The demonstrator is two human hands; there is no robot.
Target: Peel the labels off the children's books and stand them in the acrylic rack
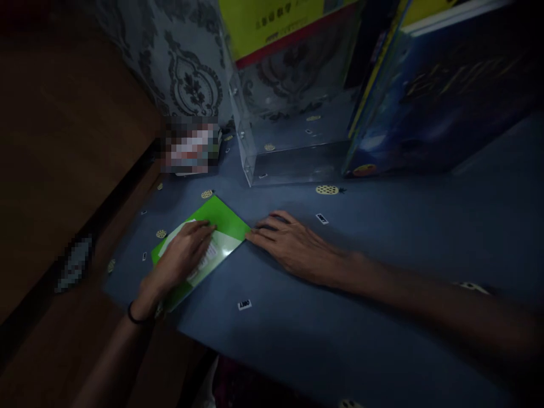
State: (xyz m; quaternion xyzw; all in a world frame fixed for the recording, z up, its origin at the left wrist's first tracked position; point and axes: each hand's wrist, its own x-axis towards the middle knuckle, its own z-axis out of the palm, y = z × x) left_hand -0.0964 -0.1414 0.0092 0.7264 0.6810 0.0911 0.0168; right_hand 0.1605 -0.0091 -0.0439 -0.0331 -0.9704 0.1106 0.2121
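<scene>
Green square paper sheet [221, 224], folded so that a paler white-green flap shows along its lower edge, lies flat on the blue patterned tablecloth [382, 272] in the lower left of centre of the frame, turned like a diamond. Left hand [182, 255] lies palm down on top of it, fingers stretched out and held close together, pressing the flap; a thin dark band circles that wrist. Right hand [293, 243] rests flat on the cloth just to the right, fingers slightly spread, the fingertips meeting the sheet's right corner. It grips nothing.

Small pale round prints and little white labels dot the cloth around both hands. Above, at upper centre, stands a clear plastic box [293, 136] with a yellow and red top. Right of it, a large dark blue book [442, 96] leans upright. Grey damask wallpaper [187, 62] fills the upper left behind them, and brown wooden flooring [55, 141] runs down the left edge.
</scene>
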